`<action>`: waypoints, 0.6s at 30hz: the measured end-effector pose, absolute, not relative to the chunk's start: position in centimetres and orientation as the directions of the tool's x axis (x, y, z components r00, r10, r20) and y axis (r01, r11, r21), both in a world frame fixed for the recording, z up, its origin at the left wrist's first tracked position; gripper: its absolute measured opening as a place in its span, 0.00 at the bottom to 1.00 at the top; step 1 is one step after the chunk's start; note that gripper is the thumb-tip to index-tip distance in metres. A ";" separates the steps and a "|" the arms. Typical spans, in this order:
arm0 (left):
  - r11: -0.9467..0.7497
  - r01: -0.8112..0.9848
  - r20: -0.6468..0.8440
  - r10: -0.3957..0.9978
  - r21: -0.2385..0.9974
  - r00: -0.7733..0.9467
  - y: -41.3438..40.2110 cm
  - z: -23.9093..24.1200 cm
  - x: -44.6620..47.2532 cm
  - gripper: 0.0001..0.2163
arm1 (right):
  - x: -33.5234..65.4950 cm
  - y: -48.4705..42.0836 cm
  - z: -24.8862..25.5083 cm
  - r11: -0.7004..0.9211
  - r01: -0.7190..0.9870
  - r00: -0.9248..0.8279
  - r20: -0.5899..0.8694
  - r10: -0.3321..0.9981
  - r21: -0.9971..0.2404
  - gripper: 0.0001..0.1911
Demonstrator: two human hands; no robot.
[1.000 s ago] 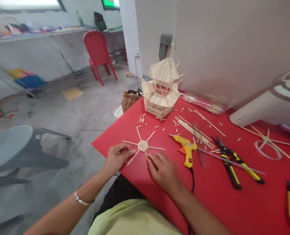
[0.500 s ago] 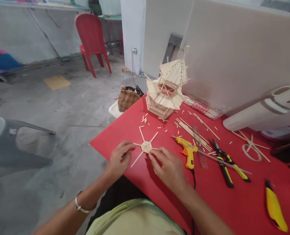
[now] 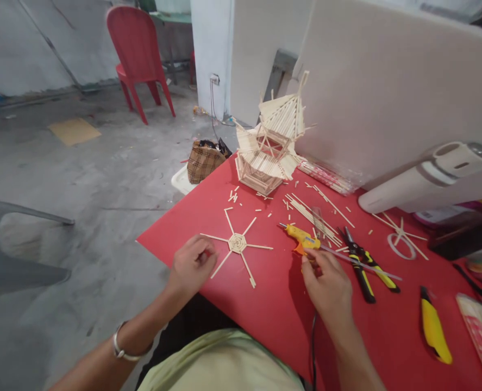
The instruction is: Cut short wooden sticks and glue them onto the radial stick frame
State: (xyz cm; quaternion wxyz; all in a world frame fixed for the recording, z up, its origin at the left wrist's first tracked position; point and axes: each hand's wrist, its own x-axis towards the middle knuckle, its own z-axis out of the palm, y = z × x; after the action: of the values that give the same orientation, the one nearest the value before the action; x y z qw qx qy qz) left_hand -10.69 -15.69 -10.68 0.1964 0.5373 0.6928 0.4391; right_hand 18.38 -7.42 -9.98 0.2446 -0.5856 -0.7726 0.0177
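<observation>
A flat star of thin wooden sticks [image 3: 237, 243] lies on the red table, its arms radiating from a small spiral-filled hexagon. My left hand [image 3: 192, 265] is just left of it, fingers curled in with the thumb; whatever they may hold is hidden. Around the handle of a yellow glue gun [image 3: 301, 237], my right hand [image 3: 328, 279] has its thumb and fingers closed, covering most of the grip. The gun rests on the table, nozzle pointing left. A tiered stick model house [image 3: 269, 144] stands at the table's back corner.
Loose sticks [image 3: 312, 214], pliers [image 3: 361, 263], a clear ruler [image 3: 317, 220] and a yellow cutter [image 3: 434, 326] lie on the red table [image 3: 265, 326]. A white tumbler [image 3: 412, 184] lies at right. A plaid bag [image 3: 204, 162] and red chair [image 3: 137, 54] stand beyond.
My right hand has left the stick star and moved right to the glue gun's handle. My left hand has drawn slightly back from the star, its fingers curled. The view has shifted slightly right.
</observation>
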 end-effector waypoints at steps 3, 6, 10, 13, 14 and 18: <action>0.024 0.621 0.223 0.922 0.784 -0.317 -15.6 -10.4 -10.7 0.10 | 16.9 -6.9 -9.2 0.422 0.851 -0.299 0.370 0.879 -0.313 0.14; 0.005 0.671 0.195 0.955 0.741 -0.222 -15.7 -10.3 -10.7 0.14 | 15.1 -5.5 -8.1 0.510 0.816 -0.408 0.355 0.841 -0.271 0.13; 0.026 0.687 0.137 0.974 0.726 -0.183 -15.7 -10.7 -10.9 0.14 | 13.3 -2.7 -6.5 0.519 0.834 -0.465 0.270 0.843 -0.186 0.11; 0.037 0.623 0.141 0.962 0.781 -0.234 -15.7 -11.0 -11.0 0.12 | 12.4 -1.0 -5.6 0.519 0.840 -0.479 0.237 0.846 -0.157 0.10; 0.051 0.599 0.138 0.954 0.799 -0.265 -15.8 -11.0 -11.0 0.11 | 12.2 -0.6 -5.4 0.523 0.839 -0.485 0.227 0.844 -0.151 0.10; 0.182 0.533 0.070 0.906 0.827 -0.418 -15.8 -10.8 -10.7 0.07 | 10.9 0.7 -4.6 0.529 0.838 -0.507 0.167 0.845 -0.133 0.09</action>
State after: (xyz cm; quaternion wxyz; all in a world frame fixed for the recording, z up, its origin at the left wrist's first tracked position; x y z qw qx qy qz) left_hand -10.69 -15.83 -10.80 0.2267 0.4894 0.7347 0.4115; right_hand 10.92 0.68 -4.59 0.1059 -0.4850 -0.8679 0.0173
